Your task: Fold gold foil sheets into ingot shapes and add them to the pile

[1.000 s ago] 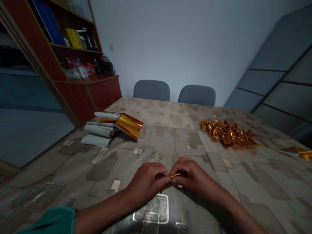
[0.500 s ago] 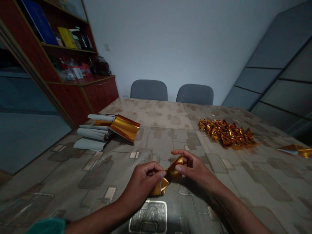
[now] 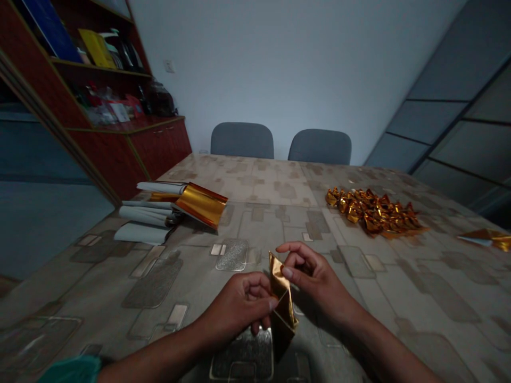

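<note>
A piece of folded gold foil paper (image 3: 284, 315) stands on end between my hands, low over the near part of the table, its pointed tip upward. My left hand (image 3: 248, 299) pinches it at the middle from the left, thumb on the near side. With thumb and fingertips, my right hand (image 3: 305, 268) grips its upper part from the right; the index finger is raised a little. The foil's back side is hidden by my fingers.
A stack of gold foil sheets (image 3: 202, 205) with pale backs lies at left. Several folded gold foil pieces (image 3: 375, 211) cluster at right, and another foil sheet (image 3: 485, 239) rests near the right edge. Two grey chairs (image 3: 241, 140) stand behind the patterned table (image 3: 263, 186).
The folded foil has been turned from lying slantwise to nearly upright, its tip now pointing up. My right hand has shifted slightly left; both hands still hold the foil.
</note>
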The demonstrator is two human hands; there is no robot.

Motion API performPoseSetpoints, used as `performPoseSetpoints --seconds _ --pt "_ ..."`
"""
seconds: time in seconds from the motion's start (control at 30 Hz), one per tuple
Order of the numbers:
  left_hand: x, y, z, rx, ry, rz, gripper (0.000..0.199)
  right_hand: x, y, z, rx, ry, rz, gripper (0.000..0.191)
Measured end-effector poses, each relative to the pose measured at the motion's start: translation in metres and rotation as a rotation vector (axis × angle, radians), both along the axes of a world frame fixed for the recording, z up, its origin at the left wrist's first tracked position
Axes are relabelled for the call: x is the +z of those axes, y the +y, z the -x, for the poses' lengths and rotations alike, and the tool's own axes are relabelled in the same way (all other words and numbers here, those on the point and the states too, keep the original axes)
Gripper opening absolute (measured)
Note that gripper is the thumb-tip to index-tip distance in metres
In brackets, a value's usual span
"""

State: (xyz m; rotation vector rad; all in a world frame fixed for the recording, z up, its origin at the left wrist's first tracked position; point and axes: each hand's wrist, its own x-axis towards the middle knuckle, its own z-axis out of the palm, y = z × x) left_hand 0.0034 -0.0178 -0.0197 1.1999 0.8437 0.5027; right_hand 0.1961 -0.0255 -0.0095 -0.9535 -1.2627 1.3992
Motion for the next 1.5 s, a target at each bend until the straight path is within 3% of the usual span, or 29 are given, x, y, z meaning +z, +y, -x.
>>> performPoseSetpoints --seconds 0.17,0.27,0.33,0.4,0.5,0.57,0.67,0.8,1.0,1.27,1.5 --pt "0.001 0.002 0.001 0.002 -0.028 0.032 0.037 -0.002 0.000 -0.002 0.022 -0.039 -0.016 0.036" --pt "0.004 0.003 0.006 0.080 -0.086 0.060 0.036 0.002 -0.001 -0.010 -0.030 -0.195 -0.080 0.035" --pt "0.004 0.004 0.011 0.167 -0.144 0.100 0.032 0.006 -0.003 -0.016 -0.077 -0.413 -0.288 0.033" --pt "0.004 0.006 0.015 0.237 -0.199 0.164 0.030 0.009 -0.006 -0.020 -0.006 -0.611 -0.526 0.040" --pt "0.003 0.007 0.019 0.279 -0.261 0.276 0.034 0.011 -0.009 -0.019 0.114 -0.760 -0.718 0.048" --pt "0.005 0.007 0.019 0.278 -0.267 0.328 0.038 0.010 -0.012 -0.015 0.126 -0.820 -0.797 0.039" --pt "0.007 0.005 0.018 0.245 -0.227 0.339 0.042 0.010 -0.015 -0.008 0.110 -0.864 -0.773 0.019" --pt "0.001 0.003 0.017 0.232 -0.189 0.289 0.046 0.011 -0.016 -0.006 0.141 -0.854 -0.703 0.015" --pt "-0.005 0.001 0.014 0.286 -0.186 0.246 0.045 0.011 -0.012 -0.013 0.139 -0.908 -0.942 0.030" --pt "0.014 0.001 0.015 0.312 -0.173 0.256 0.045 0.017 -0.014 -0.008 0.034 -0.944 -1.213 0.020" --pt "0.008 0.002 0.011 0.300 -0.137 0.181 0.055 0.013 -0.013 -0.004 0.119 -0.927 -1.053 0.020"
